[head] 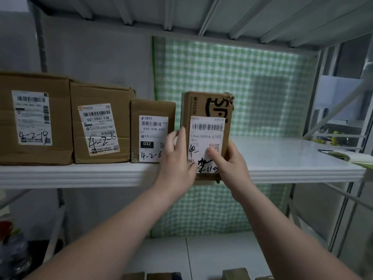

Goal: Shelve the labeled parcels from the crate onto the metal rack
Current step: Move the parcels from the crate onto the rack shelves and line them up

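Parcel in hand: upright cardboard parcel, label facing near, at the near edge of the white shelf, its lower end overhanging the lip.
Left hand: fingers spread along the parcel's left side, gripping it.
Right hand: closed round the lower right corner, thumb pressed on the label.
Done: three labeled boxes stand in a row to the left; the nearest is just beside the held parcel.
Left: crate not in view, so the remaining count is unknown; this parcel looks not yet pushed home.
Room: shelf bare to the right up to some papers at the far right; ample headroom under the upper shelf.
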Motion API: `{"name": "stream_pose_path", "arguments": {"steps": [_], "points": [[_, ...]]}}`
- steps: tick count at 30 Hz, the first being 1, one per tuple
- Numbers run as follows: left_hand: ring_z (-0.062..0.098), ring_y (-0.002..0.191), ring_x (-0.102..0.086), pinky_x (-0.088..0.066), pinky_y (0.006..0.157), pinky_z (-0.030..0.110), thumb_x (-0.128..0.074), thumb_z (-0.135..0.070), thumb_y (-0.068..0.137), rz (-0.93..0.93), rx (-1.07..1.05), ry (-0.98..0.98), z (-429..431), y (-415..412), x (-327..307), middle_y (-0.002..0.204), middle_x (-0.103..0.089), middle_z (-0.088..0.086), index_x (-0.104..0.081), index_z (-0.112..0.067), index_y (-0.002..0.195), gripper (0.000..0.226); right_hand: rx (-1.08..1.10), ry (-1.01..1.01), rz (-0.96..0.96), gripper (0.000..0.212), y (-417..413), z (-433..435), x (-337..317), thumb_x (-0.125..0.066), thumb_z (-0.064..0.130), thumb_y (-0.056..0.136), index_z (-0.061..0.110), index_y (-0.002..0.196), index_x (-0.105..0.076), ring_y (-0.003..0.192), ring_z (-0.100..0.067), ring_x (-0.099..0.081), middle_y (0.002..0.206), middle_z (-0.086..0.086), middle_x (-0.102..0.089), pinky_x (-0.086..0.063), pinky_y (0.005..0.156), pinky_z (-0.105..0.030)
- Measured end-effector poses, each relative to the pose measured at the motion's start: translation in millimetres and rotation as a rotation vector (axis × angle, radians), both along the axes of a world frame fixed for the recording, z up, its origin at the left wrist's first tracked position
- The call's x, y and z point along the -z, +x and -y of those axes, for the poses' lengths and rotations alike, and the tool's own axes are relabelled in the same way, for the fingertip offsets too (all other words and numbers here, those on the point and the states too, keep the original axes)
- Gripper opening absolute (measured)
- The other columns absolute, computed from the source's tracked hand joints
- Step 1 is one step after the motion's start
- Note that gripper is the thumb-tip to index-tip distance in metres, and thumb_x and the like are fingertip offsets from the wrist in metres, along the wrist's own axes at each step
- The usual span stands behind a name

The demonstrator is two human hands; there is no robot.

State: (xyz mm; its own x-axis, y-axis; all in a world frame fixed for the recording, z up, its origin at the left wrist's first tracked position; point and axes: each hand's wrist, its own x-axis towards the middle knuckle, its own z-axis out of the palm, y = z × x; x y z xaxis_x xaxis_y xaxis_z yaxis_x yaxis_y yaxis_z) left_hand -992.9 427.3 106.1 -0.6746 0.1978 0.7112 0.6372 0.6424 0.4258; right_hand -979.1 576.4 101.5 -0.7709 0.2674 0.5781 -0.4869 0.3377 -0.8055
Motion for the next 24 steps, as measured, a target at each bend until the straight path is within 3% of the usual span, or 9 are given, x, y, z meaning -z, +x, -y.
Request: {"name": "stream_pose_path", "arguments": {"steps": [2,4,6,9,11,15,18,20,24], "points": [[0.023,0.135,-0.022,-0.022,0.110,0.029,-0.069,-0.011,0.079,-0.249,-0.108,-0.076,-2.7,-10.2,14.4,0.148,-0.015,0.007,-0.015,-0.009,0.150,0.090,0.055,0.032,-0.011,0.042,-10.1,6.5,3.3,-0.062,0.027,0.094,0.036,0.134,-0.054,0.094,0.003,-0.064,0.106,0.019,-0.070,-0.053,0.089,-0.027],[0.029,0.135,-0.026,-0.027,0.114,0.049,-0.066,-0.009,0.075,-0.469,-0.167,-0.233,-6.0,-23.2,31.2,0.145,-0.023,0.012,-0.024,-0.005,0.146,0.082,0.111,0.082,-0.018,0.046,-17.9,13.3,7.2,-0.060,0.026,0.095,0.040,0.137,-0.051,0.087,0.006,-0.062,0.102,0.023,-0.068,-0.051,0.080,-0.016],[0.029,0.139,-0.023,-0.019,0.114,0.056,-0.060,-0.017,0.077,-0.558,-0.179,-0.438,-7.7,-35.3,47.9,0.149,-0.023,0.010,-0.024,-0.006,0.145,0.078,0.167,0.107,-0.029,0.043,-24.6,18.1,12.6,-0.058,0.029,0.096,0.040,0.137,-0.052,0.082,0.004,-0.062,0.101,0.021,-0.069,-0.050,0.075,-0.015],[0.028,0.146,-0.002,-0.003,0.115,0.057,-0.040,-0.044,0.085,-0.533,-0.245,-0.680,-4.4,-53.1,66.0,0.160,0.001,0.011,-0.008,-0.005,0.150,0.082,0.266,0.103,-0.033,0.029,-35.2,18.7,18.0,-0.050,0.027,0.100,0.031,0.126,-0.063,0.083,0.003,-0.062,0.096,0.016,-0.071,-0.048,0.078,-0.020],[0.026,0.146,0.006,0.005,0.115,0.057,-0.027,-0.051,0.087,-0.510,-0.244,-0.743,-1.0,-62.5,73.8,0.159,0.015,0.011,-0.006,-0.007,0.151,0.080,0.309,0.098,-0.050,0.025,-40.1,17.2,21.5,-0.044,0.022,0.102,0.025,0.107,-0.068,0.073,0.003,-0.059,0.082,0.012,-0.070,-0.044,0.069,-0.017],[0.028,0.146,0.003,0.006,0.115,0.055,-0.038,-0.058,0.085,-0.496,-0.240,-0.804,0.4,-68.3,80.0,0.160,-0.001,0.010,-0.020,-0.009,0.149,0.083,0.398,0.161,-0.021,0.028,-47.8,14.5,23.8,-0.042,0.016,0.102,0.023,0.083,-0.062,0.068,-0.014,-0.053,0.075,-0.010,-0.068,-0.037,0.062,-0.016],[0.030,0.146,-0.008,0.001,0.116,0.052,-0.050,-0.058,0.079,-0.447,-0.245,-0.796,-3.6,-68.2,77.3,0.159,-0.013,0.011,-0.027,-0.006,0.147,0.088,0.423,0.235,0.009,0.029,-54.6,11.0,20.9,-0.042,0.017,0.101,0.013,0.093,-0.069,0.078,-0.029,-0.058,0.080,-0.015,-0.070,-0.039,0.074,-0.035],[0.028,0.145,-0.013,-0.002,0.116,0.052,-0.056,-0.058,0.077,-0.423,-0.245,-0.778,-6.4,-67.8,75.3,0.159,-0.017,0.011,-0.030,-0.005,0.146,0.091,0.417,0.262,0.025,0.030,-59.5,9.3,17.3,-0.041,0.016,0.100,0.013,0.097,-0.070,0.083,-0.033,-0.059,0.085,-0.015,-0.071,-0.037,0.077,-0.039],[0.027,0.148,-0.001,0.011,0.113,0.052,-0.048,-0.059,0.087,-0.330,-0.246,-0.797,-13.1,-60.8,69.0,0.161,0.003,0.011,-0.005,-0.001,0.145,0.092,0.393,0.264,0.062,0.040,-65.5,4.9,12.2,-0.033,0.023,0.105,0.015,0.070,-0.051,0.078,-0.031,-0.051,0.072,-0.005,-0.059,-0.031,0.070,-0.038]]}}
